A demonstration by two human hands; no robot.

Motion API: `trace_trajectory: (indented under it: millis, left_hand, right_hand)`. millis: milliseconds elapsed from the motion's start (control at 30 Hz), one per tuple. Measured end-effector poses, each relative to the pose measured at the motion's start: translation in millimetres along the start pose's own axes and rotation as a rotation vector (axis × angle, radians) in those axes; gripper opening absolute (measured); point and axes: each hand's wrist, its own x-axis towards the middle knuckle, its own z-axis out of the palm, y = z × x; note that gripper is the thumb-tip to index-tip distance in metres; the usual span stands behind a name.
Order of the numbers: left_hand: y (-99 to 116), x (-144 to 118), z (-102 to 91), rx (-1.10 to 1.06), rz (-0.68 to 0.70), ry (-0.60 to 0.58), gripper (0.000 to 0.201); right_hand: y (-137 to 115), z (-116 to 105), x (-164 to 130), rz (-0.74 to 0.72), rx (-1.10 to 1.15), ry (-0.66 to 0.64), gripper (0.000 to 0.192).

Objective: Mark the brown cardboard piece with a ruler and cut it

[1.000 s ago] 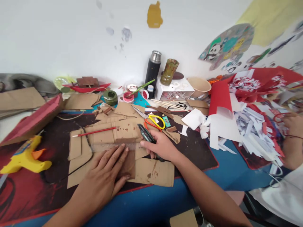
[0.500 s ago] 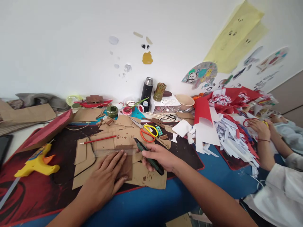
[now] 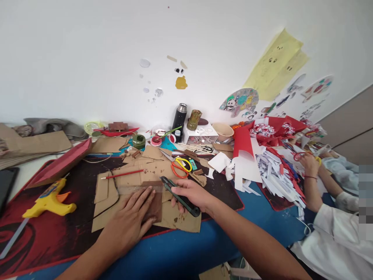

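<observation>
My left hand (image 3: 128,217) lies flat with its fingers stretched out, pressing a clear ruler (image 3: 128,189) and a dark brown piece of cardboard (image 3: 154,212) onto larger tan cardboard (image 3: 183,221). In my right hand (image 3: 196,194) is a dark green utility knife (image 3: 186,203), its front end pointing up and left near the ruler's right end. Whether the blade touches the cardboard I cannot tell. Scissors (image 3: 181,168) with yellow and orange handles lie just beyond the knife. A slim red stick like a pencil or brush (image 3: 124,174) rests on the cardboard beyond my left hand.
A yellow glue gun (image 3: 49,202) lies at left, near a long red-and-brown cardboard boat shape (image 3: 62,161). Paint jars (image 3: 138,141) and a black flask (image 3: 180,120) stand along the wall. At right, another person's hands (image 3: 310,165) work beside heaped white paper strips (image 3: 275,171).
The knife and my right hand have shifted slightly left, towards the ruler. My left hand stays pressed on the cardboard. The camera view has tilted up and turned a little right.
</observation>
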Motion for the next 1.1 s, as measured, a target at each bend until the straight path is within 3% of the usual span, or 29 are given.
trace_trajectory:
  millis: [567, 1100]
  left_hand:
    - [0, 2, -1.3, 0.036, 0.047, 0.085, 0.065]
    - [-1, -1, 2.3, -0.017, 0.030, 0.078, 0.066]
  right_hand:
    - [5, 2, 0, -0.012, 0.057, 0.028, 0.060]
    - [12, -1, 3, -0.011, 0.049, 0.083, 0.060]
